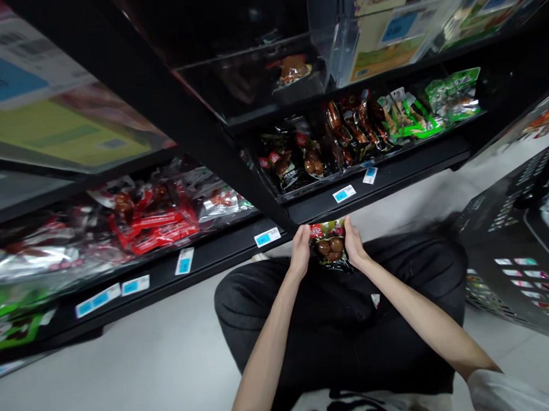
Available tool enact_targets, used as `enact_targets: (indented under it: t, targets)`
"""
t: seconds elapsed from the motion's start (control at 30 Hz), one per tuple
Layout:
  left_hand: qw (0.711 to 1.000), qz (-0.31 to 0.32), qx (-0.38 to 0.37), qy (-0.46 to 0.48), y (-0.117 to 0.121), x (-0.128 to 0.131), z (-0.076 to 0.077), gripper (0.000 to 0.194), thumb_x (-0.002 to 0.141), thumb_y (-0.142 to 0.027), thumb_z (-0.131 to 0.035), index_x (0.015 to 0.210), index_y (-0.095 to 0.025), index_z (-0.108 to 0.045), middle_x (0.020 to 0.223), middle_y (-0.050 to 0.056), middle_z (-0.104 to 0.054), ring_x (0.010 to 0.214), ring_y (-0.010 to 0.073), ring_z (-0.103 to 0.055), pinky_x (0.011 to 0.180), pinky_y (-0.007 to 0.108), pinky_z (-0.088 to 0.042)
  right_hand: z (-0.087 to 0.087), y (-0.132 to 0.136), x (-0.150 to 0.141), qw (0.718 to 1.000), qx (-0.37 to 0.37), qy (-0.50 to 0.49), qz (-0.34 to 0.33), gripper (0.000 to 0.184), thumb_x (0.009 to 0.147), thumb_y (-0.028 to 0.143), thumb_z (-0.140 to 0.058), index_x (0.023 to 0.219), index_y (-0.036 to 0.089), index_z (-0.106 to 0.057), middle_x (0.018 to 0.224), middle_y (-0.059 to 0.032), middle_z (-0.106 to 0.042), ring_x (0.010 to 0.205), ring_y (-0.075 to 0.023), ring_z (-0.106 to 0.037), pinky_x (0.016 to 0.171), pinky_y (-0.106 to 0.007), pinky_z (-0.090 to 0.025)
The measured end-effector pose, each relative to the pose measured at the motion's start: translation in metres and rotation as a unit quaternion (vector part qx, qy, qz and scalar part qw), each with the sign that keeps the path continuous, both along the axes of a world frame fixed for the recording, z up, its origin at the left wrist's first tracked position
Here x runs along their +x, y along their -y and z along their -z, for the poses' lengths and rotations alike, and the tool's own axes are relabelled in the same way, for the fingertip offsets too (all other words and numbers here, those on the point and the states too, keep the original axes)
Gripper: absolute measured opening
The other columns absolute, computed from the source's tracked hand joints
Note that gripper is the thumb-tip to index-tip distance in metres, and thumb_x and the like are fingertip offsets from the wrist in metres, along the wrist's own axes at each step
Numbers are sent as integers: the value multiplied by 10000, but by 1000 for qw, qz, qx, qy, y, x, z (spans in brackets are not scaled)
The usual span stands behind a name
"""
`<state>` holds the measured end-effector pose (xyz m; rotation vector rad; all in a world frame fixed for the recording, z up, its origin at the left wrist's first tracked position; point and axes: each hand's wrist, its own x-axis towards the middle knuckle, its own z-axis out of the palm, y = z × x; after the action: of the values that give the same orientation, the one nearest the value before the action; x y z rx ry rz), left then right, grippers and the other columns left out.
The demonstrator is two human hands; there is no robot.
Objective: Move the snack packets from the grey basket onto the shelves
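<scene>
Both hands [299,251] [355,244] closed on opposite edges of a glossy plastic packet [330,247] of round brown pieces [336,245]

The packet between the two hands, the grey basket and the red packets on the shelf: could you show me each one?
Packet [331,247]: head view, middle of its front.
Grey basket [490,240]: head view, on its side wall.
Red packets [162,236]: head view, on red wrapping.

The near packet [331,248] is black and green with brown rounds and a red label; trousers [346,349] black, basket [492,237] dark grey, left packets [155,221] red, far-right packets [417,121] green.
</scene>
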<state>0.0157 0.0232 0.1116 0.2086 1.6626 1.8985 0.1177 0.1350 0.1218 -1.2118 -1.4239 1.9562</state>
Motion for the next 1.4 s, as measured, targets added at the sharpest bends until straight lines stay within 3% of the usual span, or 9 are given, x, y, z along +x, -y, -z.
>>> enact_targets:
  t: [0.13,0.37,0.9,1.1,1.4]
  targets:
    - [1000,-2,-6,4,3,-2,-9,440,790,-621,-715,743,-227,-525,659,-56,-488,576,108,-467,529,206,-371,-2,0,0,1000,-19,5,12,713,766,883,-431,637,199,-583,673,-35,-657,738,-203,-596,697,-280,-469]
    - [1000,5,-21,22,2,-2,-13,484,740,-658,-735,724,-208,-558,647,-50,-490,584,109,-476,543,210,-393,-4,0,0,1000,-16,18,19,716,768,879,-436,653,190,-593,672,-39,-667,719,-200,-595,661,-277,-462]
    - [999,12,14,-26,2,-3,0,469,806,-644,-690,716,-198,-577,684,-31,-545,631,124,-482,599,225,-418,0,0,-1,1000,-14,4,9,734,770,868,-450,684,170,-657,723,-62,-703,761,-217,-637,730,-290,-493]
    - [1000,7,21,9,2,-5,4,472,774,-650,-720,720,-209,-562,695,-32,-538,628,126,-487,592,233,-413,-3,0,-1,1000,-24,6,8,736,757,878,-462,674,172,-652,718,-62,-702,723,-217,-638,729,-303,-500]
    - [999,18,21,19,2,-4,-2,458,785,-610,-735,707,-207,-533,679,-48,-475,608,110,-426,560,216,-360,-6,0,-1,1000,-19,4,9,793,765,900,-403,710,159,-679,721,-68,-719,762,-221,-666,721,-280,-507]
